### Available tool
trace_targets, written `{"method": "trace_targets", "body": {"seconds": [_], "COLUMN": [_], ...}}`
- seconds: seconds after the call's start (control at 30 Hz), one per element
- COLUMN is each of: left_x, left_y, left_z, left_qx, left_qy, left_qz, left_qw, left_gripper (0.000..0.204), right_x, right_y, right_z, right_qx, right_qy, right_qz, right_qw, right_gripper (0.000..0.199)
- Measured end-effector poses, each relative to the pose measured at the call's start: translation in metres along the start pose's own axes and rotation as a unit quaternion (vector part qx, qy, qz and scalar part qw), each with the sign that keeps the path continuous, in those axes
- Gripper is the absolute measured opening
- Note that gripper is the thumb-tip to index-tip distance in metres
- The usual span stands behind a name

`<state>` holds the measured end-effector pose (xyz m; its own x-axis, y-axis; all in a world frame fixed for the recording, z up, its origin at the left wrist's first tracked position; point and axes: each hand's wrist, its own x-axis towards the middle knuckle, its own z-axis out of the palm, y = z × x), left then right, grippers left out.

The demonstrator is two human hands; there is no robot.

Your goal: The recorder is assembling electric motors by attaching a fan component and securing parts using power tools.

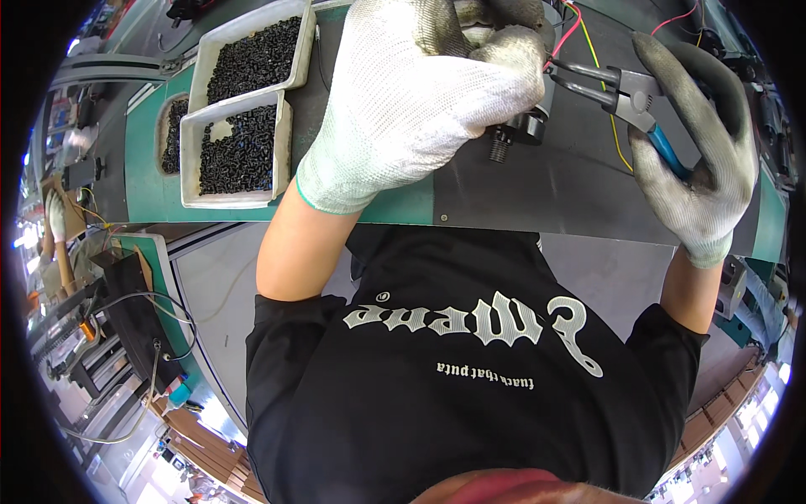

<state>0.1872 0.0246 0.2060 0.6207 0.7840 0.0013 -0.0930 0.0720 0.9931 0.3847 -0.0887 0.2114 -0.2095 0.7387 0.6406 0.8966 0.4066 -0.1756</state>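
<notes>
Green-edged and topped with a dark grey mat, the worktop (504, 189) runs across the upper part of my view, with factory floor and cabling visible below and to the left of it. I see my left hand (420, 92), in a white knit work glove, curled over a small dark metal cylindrical part (522, 130) near the middle of the worktop's far side; the fingers are wrapped tight round its upper portion, and a short threaded stub sticks out below the glove toward the near edge. Red and yellow thin wires (579, 38) lead away from that part toward the far edge.

My right hand (701, 160), in a grey-smudged knit glove, is closed round the blue-sleeved handles of a pair of slim metal pliers (617, 92) over the right end of the worktop. Its fingers are folded about the handles, with the forefinger stretched out along the top. The plier tips point left and lie just beside the part held in my left hand, right at the wires; I cannot tell whether they pinch anything.

At the worktop's left end sit two white rectangular plastic trays (285, 134), one behind the other, each loaded with small black pieces (243, 155). My black printed t-shirt (453, 370) fills the lower view.
</notes>
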Motion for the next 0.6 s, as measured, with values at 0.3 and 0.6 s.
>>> {"method": "trace_targets", "body": {"seconds": [0.3, 0.6], "left_x": [0.008, 0.005], "left_y": [-0.015, -0.012], "left_z": [-0.001, 0.001], "left_qx": [-0.035, -0.058], "left_qy": [-0.006, -0.01], "left_qz": [-0.011, -0.025], "left_qw": [0.999, 0.998], "left_gripper": [0.02, 0.017], "right_x": [-0.013, -0.005], "right_y": [0.013, 0.011], "right_z": [0.003, -0.001], "right_qx": [-0.029, -0.067], "right_qy": [0.015, -0.046], "right_qz": [-0.041, -0.011], "right_qw": [0.999, 0.997], "right_gripper": [0.055, 0.053]}}
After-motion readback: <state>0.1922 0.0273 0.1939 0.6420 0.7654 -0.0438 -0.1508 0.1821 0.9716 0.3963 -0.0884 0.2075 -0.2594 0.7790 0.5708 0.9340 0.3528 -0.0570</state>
